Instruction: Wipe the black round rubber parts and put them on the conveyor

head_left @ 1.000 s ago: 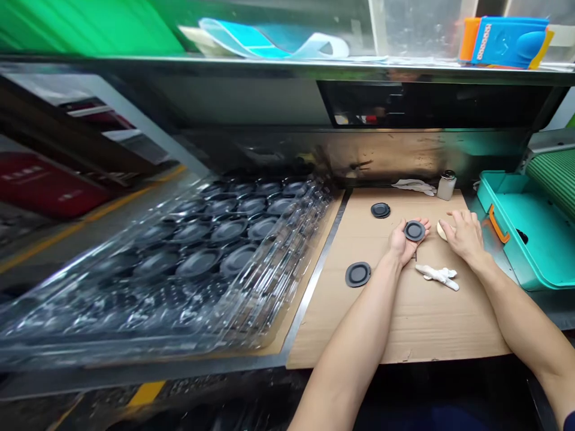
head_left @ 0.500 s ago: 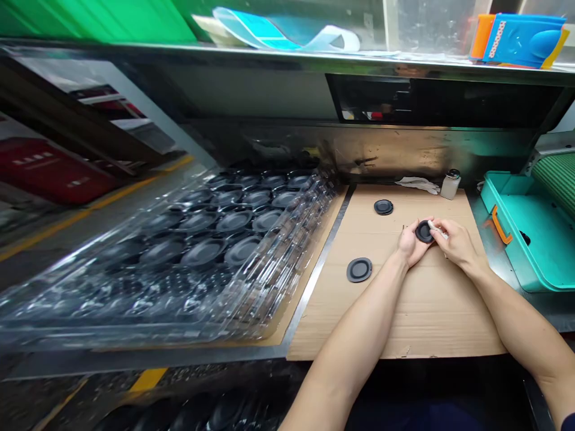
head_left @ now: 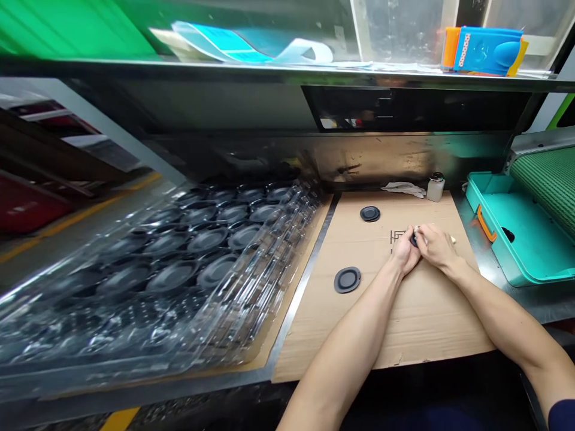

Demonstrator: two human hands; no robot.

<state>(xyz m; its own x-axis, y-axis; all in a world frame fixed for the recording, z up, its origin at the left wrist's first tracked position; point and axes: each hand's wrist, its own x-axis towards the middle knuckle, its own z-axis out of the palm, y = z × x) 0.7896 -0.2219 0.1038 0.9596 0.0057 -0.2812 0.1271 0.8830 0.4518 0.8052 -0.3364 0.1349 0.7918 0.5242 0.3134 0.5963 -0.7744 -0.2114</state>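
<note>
My left hand (head_left: 406, 255) is closed on a black round plastic part (head_left: 414, 239), a shallow disc with a raised rim. Most of it is covered by the fingers. Pressed up against it from the right is my right hand (head_left: 433, 246), its fingers pinched on a small white cloth-like piece (head_left: 416, 229). A pale end shows beyond the knuckles. Two similar black discs lie on the cardboard sheet (head_left: 431, 317): the farther disc (head_left: 370, 214) beyond my left hand, the nearer disc (head_left: 347, 279) left of my forearm.
Stacked clear plastic trays (head_left: 251, 299) with rows of black discs fill the left. A white-bodied bottle (head_left: 435, 187) and a white glove-like cloth (head_left: 404, 189) sit at the back. A teal bin (head_left: 516, 263) stands right, beside a green conveyor belt (head_left: 550, 173). A metal shelf (head_left: 269, 75) crosses above.
Both hands have drawn closer together, and the disc, seen face-on before, is now tilted and mostly covered. Printing on the cardboard shows beside the left hand. The camera view has shifted.
</note>
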